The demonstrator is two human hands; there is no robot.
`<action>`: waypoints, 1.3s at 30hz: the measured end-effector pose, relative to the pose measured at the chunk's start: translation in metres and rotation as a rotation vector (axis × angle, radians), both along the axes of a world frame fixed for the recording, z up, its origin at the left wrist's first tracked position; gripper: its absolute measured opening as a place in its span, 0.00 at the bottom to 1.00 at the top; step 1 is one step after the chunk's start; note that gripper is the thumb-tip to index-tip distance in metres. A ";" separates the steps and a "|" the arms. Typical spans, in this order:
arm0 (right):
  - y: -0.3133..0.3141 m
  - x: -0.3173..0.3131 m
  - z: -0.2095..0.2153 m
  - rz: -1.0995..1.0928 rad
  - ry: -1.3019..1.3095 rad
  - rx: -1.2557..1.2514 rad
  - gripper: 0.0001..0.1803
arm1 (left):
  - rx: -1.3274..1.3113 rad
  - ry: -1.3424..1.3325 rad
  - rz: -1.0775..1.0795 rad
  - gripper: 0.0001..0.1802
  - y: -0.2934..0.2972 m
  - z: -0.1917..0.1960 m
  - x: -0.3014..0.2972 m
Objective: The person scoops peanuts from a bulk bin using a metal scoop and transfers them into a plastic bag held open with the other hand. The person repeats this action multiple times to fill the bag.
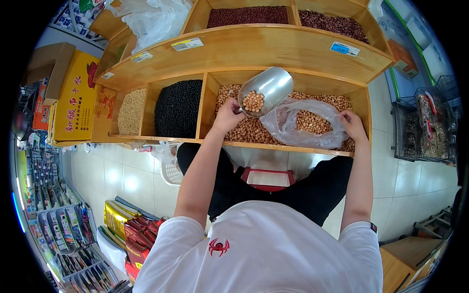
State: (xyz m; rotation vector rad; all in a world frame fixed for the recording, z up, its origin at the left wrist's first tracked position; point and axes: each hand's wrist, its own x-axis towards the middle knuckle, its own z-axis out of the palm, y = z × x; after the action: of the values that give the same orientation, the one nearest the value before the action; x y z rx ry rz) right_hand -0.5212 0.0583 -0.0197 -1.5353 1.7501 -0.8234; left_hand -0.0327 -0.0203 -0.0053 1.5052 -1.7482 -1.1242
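My left hand (pixel 227 117) is closed round the handle of a shiny metal scoop (pixel 274 87). A small heap of tan-brown kernels (pixel 253 101), peanut-like in look, lies in the scoop near its handle. The scoop is above a wooden bin compartment of the same kernels (pixel 244 131), its wide mouth tipped toward the far right. To its right a clear plastic bag (pixel 279 122) rests on the kernels, mouth spread, with kernels (pixel 312 123) in it. My right hand (pixel 353 127) pinches the bag's right edge.
Left of the kernels are compartments of black beans (pixel 178 108) and pale yellow beans (pixel 131 112). A raised wooden board (pixel 273 51) fronts the upper bins of dark red beans (pixel 246 16). Plastic bags (pixel 156 22) hang upper left. A red stool (pixel 267 187) stands between my legs.
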 end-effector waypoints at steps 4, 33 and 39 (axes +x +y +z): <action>0.003 -0.002 0.000 -0.005 0.014 -0.017 0.06 | -0.052 -0.043 -0.031 0.15 0.012 0.036 -0.020; -0.002 0.006 0.019 -0.066 0.034 -0.138 0.08 | -0.381 -0.806 -0.403 0.11 0.043 0.159 -0.088; -0.002 0.005 0.016 -0.067 0.024 -0.143 0.08 | -0.438 -0.689 -0.319 0.12 0.043 0.165 -0.073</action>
State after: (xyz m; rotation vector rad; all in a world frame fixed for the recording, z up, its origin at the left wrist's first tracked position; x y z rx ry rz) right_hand -0.5166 0.0559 -0.0035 -1.5910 1.8015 -0.9862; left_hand -0.1055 0.0227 0.1593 1.4498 -2.5579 -0.2907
